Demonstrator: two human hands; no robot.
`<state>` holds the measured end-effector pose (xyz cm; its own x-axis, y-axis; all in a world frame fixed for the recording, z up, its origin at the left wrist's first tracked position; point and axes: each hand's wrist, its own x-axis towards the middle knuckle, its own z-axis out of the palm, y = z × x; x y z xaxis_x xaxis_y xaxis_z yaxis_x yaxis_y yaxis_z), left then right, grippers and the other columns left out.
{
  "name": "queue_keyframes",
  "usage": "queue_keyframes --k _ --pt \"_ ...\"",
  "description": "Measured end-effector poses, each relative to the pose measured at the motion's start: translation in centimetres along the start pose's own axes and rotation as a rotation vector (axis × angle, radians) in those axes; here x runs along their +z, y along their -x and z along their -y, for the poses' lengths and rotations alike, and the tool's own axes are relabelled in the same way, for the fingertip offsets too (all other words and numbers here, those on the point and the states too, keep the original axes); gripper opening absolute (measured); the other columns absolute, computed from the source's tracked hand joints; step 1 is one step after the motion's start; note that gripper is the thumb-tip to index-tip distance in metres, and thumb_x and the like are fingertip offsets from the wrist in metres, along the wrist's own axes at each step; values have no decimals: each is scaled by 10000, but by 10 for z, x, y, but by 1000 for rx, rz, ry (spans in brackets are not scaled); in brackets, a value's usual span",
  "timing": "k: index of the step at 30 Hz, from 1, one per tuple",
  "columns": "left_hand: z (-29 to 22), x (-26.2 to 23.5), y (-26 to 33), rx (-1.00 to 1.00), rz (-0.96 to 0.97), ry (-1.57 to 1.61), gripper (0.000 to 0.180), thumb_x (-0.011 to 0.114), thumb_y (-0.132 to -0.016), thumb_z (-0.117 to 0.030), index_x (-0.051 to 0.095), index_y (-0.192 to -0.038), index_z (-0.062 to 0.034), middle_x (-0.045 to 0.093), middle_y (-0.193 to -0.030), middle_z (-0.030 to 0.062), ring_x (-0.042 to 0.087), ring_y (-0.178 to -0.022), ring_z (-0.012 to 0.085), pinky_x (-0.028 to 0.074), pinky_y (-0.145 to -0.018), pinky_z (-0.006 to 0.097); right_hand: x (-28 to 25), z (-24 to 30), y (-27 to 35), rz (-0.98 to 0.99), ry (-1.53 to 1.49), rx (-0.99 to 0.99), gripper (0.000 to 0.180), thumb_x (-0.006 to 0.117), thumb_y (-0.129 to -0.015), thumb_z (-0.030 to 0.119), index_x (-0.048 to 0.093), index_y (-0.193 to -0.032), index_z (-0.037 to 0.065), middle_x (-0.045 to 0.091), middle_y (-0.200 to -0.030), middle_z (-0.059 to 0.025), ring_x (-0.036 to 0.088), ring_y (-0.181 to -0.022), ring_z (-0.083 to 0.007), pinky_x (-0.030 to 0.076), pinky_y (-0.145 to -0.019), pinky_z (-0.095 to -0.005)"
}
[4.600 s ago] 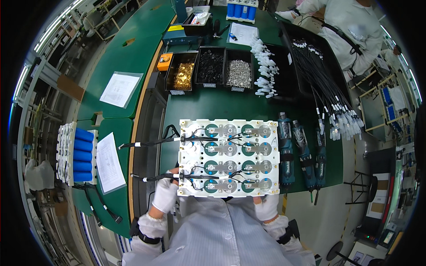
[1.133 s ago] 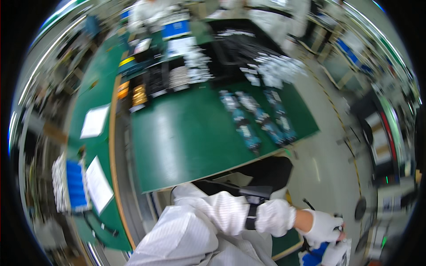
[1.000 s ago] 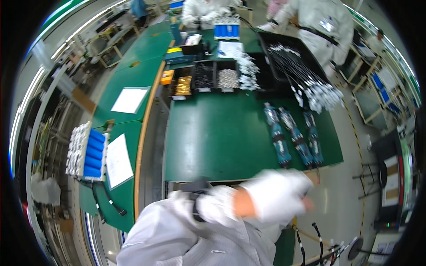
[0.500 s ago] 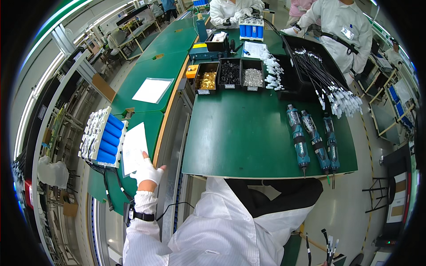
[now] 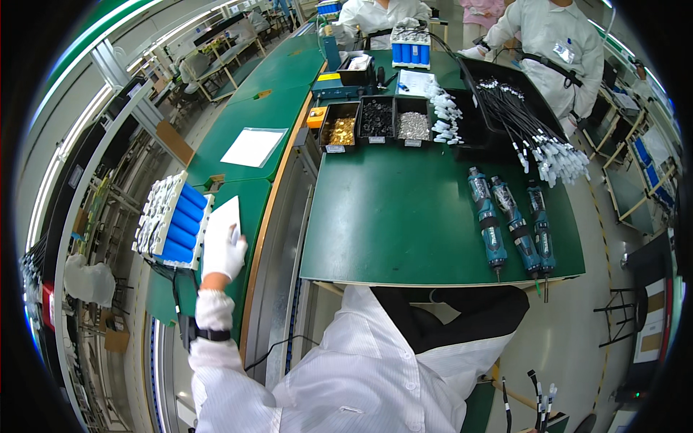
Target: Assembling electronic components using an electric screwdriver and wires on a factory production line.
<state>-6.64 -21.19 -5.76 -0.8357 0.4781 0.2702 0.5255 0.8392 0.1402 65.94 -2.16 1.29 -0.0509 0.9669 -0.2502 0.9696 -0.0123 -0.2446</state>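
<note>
My left hand, in a white glove that leaves fingertips bare, reaches over a white sheet on the green conveyor-side table. Its fingers lie stretched over the sheet, and I see no grip on it. Just left of the hand stands a battery pack of blue cylindrical cells in white holders, with black cables hanging from its lower end. My right hand is out of the picture.
On the green workbench lie three teal electric screwdrivers. Behind them stand small black bins of gold, black and silver parts. A large black tray holds cables. Another battery pack stands near people in white coats.
My left hand has moved slightly left and farther forward over the sheet, and its thumb no longer sticks out to the right. The view has shifted slightly.
</note>
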Motion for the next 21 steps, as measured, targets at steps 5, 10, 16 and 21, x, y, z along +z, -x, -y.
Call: queue_keyframes --k 5,10,16,21 --pt "-37 29 -143 74 1 -70 535 660 -923 -357 588 -1343 -32 678 -1204 234 663 -1099 382 522 -954 432 9 -33 -12 68 -129 136 229 645 -976 208 696 -931 -11 663 -657 -132 579 -540 -179 432 -512 -356" --pt "-25 123 -240 26 59 -130 350 647 -910 -260 681 -1159 -17 708 -1079 259 695 -1000 421 554 -872 476 6 -29 2 27 -223 200 234 594 -1008 193 708 -950 -2 677 -664 -90 591 -541 -142 456 -512 -296" --pt "41 168 -302 215 -100 -597 263 513 -953 -113 751 -1043 -46 738 -1055 197 713 -949 360 569 -820 462 14 -32 -1 -43 -179 138 162 628 -982 139 704 -935 4 647 -617 -72 590 -512 -131 454 -482 -305" --pt "-122 79 -225 228 -420 53 206 534 -1009 -137 698 -1103 -57 716 -1045 151 702 -937 307 557 -794 374 -33 28 33 -373 203 233 231 725 -837 228 653 -807 10 593 -687 -246 605 -702 -425 442 -609 -504"
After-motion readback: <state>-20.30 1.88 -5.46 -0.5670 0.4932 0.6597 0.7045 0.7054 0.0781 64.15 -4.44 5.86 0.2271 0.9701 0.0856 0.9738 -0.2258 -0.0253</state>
